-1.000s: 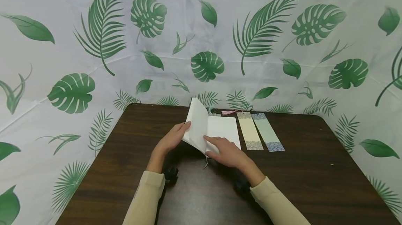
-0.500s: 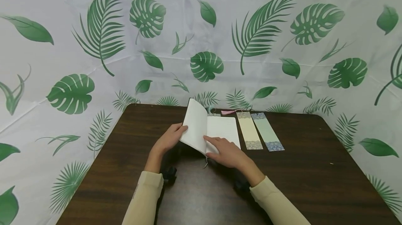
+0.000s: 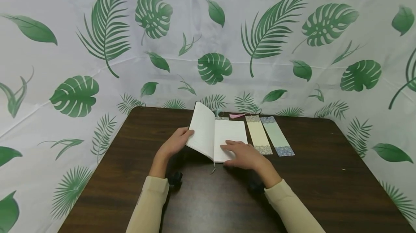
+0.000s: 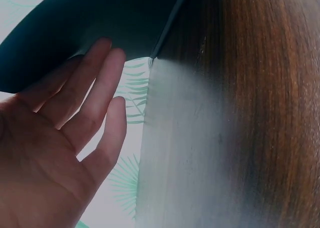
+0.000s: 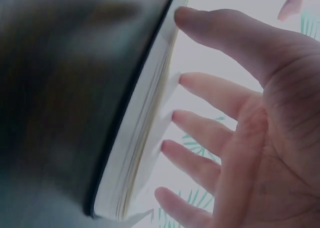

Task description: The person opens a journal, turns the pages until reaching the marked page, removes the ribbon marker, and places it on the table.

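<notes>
An open notebook (image 3: 230,132) with white pages and a dark cover lies on the table, its left side raised at a slant. My left hand (image 3: 173,142) grips that raised side by its outer edge, thumb on the page. Behind it, in the left wrist view, the fingers (image 4: 117,63) lie against the dark cover (image 4: 130,18). Over the lower part of the right page is my right hand (image 3: 245,155), its fingers spread and loosely bent. The right wrist view has its fingertips close to the page block (image 5: 132,138); contact is hard to tell. A ribbon (image 3: 213,168) hangs from the spine.
Right of the notebook lie a cream bookmark (image 3: 258,133) and a pale green bookmark (image 3: 277,135). A pink tassel (image 3: 236,116) lies behind. Another bookmark (image 3: 222,118) is mostly hidden by the notebook. A leaf-print cloth (image 3: 175,67) hangs behind the brown table (image 3: 325,175).
My left hand has drawn the notebook's left side further left and down, so it leans wider. My right hand has moved right, from near the spine to over the right page.
</notes>
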The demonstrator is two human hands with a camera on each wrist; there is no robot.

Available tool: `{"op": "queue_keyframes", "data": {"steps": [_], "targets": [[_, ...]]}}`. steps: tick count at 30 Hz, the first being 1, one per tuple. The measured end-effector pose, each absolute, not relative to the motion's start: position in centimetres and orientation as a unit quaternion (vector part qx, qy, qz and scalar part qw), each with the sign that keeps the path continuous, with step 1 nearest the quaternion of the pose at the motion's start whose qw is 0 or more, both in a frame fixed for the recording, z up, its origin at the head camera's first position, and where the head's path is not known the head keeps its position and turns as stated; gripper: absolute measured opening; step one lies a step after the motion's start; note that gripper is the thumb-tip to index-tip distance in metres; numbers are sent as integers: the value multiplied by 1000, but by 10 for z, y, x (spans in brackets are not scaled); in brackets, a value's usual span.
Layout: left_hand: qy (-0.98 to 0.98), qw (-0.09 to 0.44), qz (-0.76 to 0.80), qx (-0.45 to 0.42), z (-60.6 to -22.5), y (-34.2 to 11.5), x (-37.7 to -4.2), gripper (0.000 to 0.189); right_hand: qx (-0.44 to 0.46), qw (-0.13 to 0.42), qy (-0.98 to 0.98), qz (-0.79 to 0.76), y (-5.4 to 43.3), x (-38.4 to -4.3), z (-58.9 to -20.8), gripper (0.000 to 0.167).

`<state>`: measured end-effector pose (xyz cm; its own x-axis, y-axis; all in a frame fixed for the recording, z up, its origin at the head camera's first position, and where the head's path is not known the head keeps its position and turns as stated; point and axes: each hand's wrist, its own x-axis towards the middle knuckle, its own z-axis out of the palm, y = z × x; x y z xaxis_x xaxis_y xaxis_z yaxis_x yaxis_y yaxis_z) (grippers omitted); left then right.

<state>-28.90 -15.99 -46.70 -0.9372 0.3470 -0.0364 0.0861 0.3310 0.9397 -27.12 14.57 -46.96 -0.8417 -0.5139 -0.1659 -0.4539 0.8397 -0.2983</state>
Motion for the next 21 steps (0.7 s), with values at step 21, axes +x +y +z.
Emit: {"op": "queue_keyframes", "data": {"steps": [21], "targets": [[802,126,569,129,-465,-161,-287,49,-265,140,944,-135,161,-276,-458,67]]}}
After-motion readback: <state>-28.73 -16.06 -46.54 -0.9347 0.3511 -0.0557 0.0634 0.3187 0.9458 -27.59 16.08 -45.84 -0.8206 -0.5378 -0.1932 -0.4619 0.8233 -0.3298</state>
